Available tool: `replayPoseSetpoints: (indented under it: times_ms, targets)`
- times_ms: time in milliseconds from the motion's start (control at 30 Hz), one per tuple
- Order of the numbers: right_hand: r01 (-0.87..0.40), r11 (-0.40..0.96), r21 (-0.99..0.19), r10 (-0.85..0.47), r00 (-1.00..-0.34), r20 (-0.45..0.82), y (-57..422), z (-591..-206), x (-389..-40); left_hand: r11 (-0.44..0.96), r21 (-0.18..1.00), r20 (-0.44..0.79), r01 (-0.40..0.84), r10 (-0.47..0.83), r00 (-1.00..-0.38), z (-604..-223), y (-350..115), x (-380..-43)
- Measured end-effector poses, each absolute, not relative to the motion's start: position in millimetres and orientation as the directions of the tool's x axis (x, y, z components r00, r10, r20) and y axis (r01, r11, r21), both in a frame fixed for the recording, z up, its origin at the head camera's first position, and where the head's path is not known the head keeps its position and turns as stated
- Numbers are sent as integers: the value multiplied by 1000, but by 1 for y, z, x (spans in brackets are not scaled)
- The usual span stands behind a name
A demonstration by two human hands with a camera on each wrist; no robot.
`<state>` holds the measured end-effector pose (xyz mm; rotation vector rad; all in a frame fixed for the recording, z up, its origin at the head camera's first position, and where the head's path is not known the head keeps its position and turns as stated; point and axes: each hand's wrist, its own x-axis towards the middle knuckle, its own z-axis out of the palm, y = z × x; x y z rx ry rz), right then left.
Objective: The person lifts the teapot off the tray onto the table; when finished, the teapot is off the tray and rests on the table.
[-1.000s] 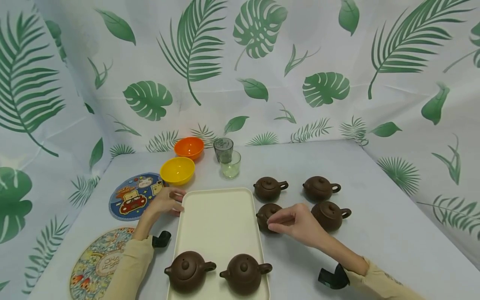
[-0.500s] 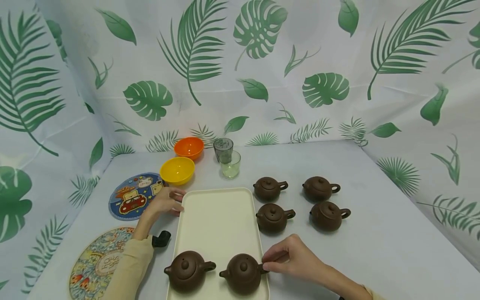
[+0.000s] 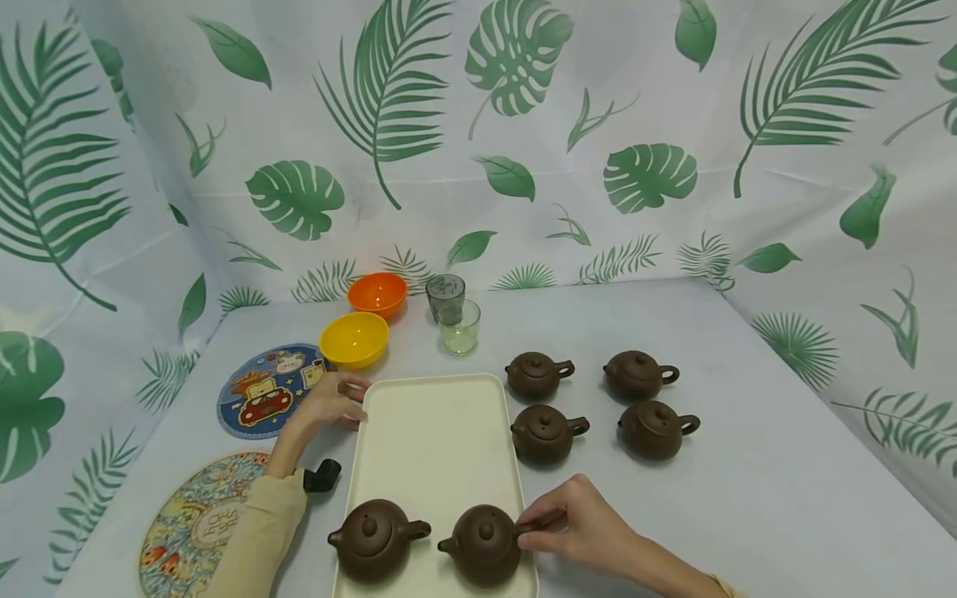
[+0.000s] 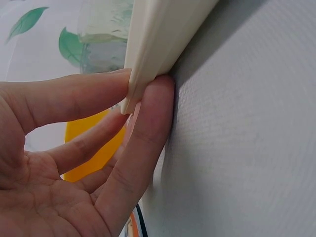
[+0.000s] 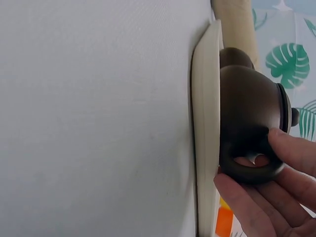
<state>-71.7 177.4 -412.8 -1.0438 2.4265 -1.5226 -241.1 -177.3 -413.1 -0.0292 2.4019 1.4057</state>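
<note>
My right hand point(image 3: 586, 531) holds the handle of a dark brown teapot point(image 3: 484, 544) that sits on a cream tray point(image 3: 434, 440). In the right wrist view the thumb touches the top of this teapot point(image 5: 249, 98) by its handle, and fingers are around and under the handle loop. A second brown teapot point(image 3: 375, 540) sits on the tray to its left, spout pointing left. At the tray's far left edge is my left hand point(image 3: 325, 407). The left wrist view shows its thumb and a finger pinching the tray rim point(image 4: 148, 54).
Right of the tray stand several more brown teapots point(image 3: 544, 434) in two columns. Behind it are a yellow bowl point(image 3: 355, 340), an orange bowl point(image 3: 377, 295), a grey glass point(image 3: 444, 297) and a clear glass point(image 3: 460, 330). Two round mats point(image 3: 257, 390) lie at the left.
My right hand has moved from above the near teapot beside the tray down to the handle of the right teapot on the tray. The left hand stays at the tray edge.
</note>
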Motion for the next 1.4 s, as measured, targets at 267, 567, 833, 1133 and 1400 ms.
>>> replayPoseSetpoints:
  times_ms: [267,567,833,1133,1400]
  targets:
    - [-558,246,-793,-574,-743,345,178,-413,-72,504,843,-309,-190,165,-936,-412,-178,-240]
    - [-579,218,-785,-589,-720,367,217,-405,-79,494,850,-300,-183,169,-939,-414,-178,-241]
    - [-546,231,-805,-565,-749,346,270,-393,-81,498,848,-300,-180,172,-938,-413,-179,-241]
    - [-482,260,-837,-538,-792,289,335,-398,-77,498,849,-299,-178,173,-938,-412,-178,-240]
    - [-464,334,-821,-504,-823,260,372,-405,-75,500,847,-301,-182,167,-939,-413,-177,-240]
